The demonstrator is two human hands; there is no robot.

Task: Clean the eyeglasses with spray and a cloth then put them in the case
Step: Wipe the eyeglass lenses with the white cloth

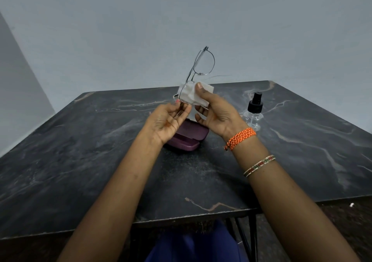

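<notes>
We hold the eyeglasses (pixel 198 74) up in the middle of the frame. Our left hand (pixel 168 121) pinches the frame's lower end. Our right hand (pixel 214 110) presses the white cloth (pixel 191 95) on the lower lens. If we rub too hard, the thin frame could bend or slip and fall on the case (pixel 186 138) below.

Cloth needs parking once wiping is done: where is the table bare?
Bare: the wide stretch of table left of the purple case, and the near strip between case and front edge. Crowded: mid-table, case under both hands, and the spray bottle right of it.
</notes>
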